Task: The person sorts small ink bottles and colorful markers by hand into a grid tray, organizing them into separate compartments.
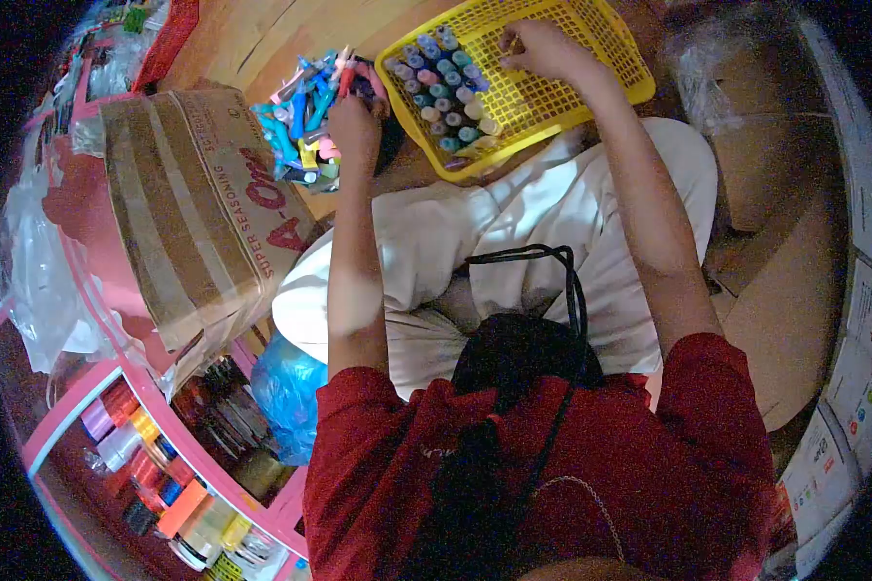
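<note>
My left hand (357, 114) reaches into a heap of mixed coloured markers (300, 107), mostly blue and teal with some pink, red and yellow. The back of the hand hides its fingertips, and a red marker (347, 79) shows just beyond them. Over the right part of a yellow plastic basket (559, 124) is my right hand (545, 50), its fingers bent and apart with nothing visible between them. Slim capped pieces (441, 92), seemingly markers too, stand packed upright in rows along the basket's left side.
A taped cardboard box (189, 198) stands left of the heap. A pink shelf (155, 387) with ribbon rolls (145, 465) and a blue plastic bag (291, 392) are at lower left. Cardboard (785, 310) lies at right. My crossed legs (417, 232) are in front of the basket.
</note>
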Available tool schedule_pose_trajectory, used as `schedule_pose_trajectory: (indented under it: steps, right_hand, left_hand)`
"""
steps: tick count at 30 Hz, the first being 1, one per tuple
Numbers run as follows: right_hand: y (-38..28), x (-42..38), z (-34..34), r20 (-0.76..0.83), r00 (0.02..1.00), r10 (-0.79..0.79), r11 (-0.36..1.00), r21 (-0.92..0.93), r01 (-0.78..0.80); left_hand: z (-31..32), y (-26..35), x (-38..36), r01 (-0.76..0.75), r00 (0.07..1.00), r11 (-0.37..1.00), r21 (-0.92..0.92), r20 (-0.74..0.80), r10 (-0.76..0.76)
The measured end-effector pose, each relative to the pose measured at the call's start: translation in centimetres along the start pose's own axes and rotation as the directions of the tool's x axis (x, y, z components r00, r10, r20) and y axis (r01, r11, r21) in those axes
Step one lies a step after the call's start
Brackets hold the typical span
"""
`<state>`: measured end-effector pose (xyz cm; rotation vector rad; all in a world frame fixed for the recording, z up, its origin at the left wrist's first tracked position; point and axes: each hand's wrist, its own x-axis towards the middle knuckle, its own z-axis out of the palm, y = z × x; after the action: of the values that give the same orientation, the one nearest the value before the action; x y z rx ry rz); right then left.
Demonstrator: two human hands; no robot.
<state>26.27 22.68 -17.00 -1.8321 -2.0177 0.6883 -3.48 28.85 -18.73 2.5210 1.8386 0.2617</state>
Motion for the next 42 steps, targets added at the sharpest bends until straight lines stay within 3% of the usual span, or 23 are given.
schedule_pose_trajectory:
  steps: [6,9,12,14,16,17,20,23,25,29,32,35,38,41,42]
  right_hand:
    - [-0.5,-0.2,-0.4,0.002,1.000,0.019,1.000,0.017,-0.020]
    - [-0.6,-0.2,-0.5,0.004,1.000,0.016,0.999,0.052,-0.016]
    - [-0.5,-0.1,-0.5,-0.011,0.999,0.030,0.994,0.102,-0.029]
    - [-0.6,0.1,-0.8,-0.076,0.997,-0.024,0.989,0.146,0.035]
    - [-2.3,-0.5,-2.7,-0.059,0.993,-0.102,0.875,0.470,0.118]
    - [-3.3,-0.8,-3.3,-0.056,0.988,-0.144,0.776,0.613,0.148]
    - [-5.4,-0.8,-2.4,-0.037,0.937,-0.347,0.671,0.689,0.276]
    - [-5.5,-1.2,-2.4,-0.094,0.913,-0.398,0.801,0.449,0.396]
    - [-4.5,-1.0,-2.1,-0.072,0.914,-0.399,0.773,0.509,0.377]
    - [-3.3,-0.9,-2.0,-0.044,0.944,-0.328,0.826,0.472,0.309]
    - [-2.7,-1.2,-2.2,0.078,0.980,-0.183,0.947,0.283,0.154]
    - [-2.7,-1.8,-1.8,0.086,0.983,-0.162,0.980,0.133,0.150]
    - [-1.9,-0.7,1.1,0.107,0.990,-0.095,0.995,0.048,0.091]
    - [-0.8,-0.2,3.9,0.087,0.990,-0.110,0.970,0.228,0.087]
    - [-1.1,-0.4,4.0,0.066,0.995,-0.071,0.986,0.153,0.060]
  left_hand:
    - [0.7,0.9,1.4,-0.018,1.000,0.983,0.183,0.016,0.015]
    - [0.3,0.6,1.5,0.037,0.993,0.996,0.080,0.105,-0.045]
    - [-1.7,-0.2,0.4,0.029,0.999,0.992,-0.122,0.048,-0.023]
    - [-3.1,-0.4,-0.3,0.099,0.995,0.918,-0.384,0.035,-0.093]
    - [-5.3,0.8,-1.3,0.145,0.986,0.776,-0.613,0.028,-0.162]
    - [-6.4,2.1,-1.8,0.040,0.996,0.791,-0.610,-0.036,-0.078]
    - [-8.7,6.9,-2.3,-0.217,0.975,0.792,-0.570,-0.169,0.145]
    - [-8.5,9.7,-1.9,-0.320,0.947,0.795,-0.516,-0.185,0.261]
    - [-8.4,10.6,-1.9,-0.321,0.947,0.824,-0.467,-0.183,0.265]
    - [-6.6,10.8,-2.2,-0.373,0.924,0.811,-0.451,-0.260,0.281]
    - [-7.7,10.9,-3.0,-0.323,0.940,0.798,-0.509,-0.273,0.206]
    - [-6.0,8.8,-2.8,-0.280,0.951,0.764,-0.581,-0.273,0.141]
    - [-5.4,8.1,-2.8,-0.343,0.931,0.773,-0.534,-0.305,0.203]
    - [-6.1,8.6,-3.3,-0.313,0.943,0.757,-0.574,-0.282,0.177]
    - [-6.1,8.6,-3.4,-0.303,0.945,0.766,-0.566,-0.283,0.165]
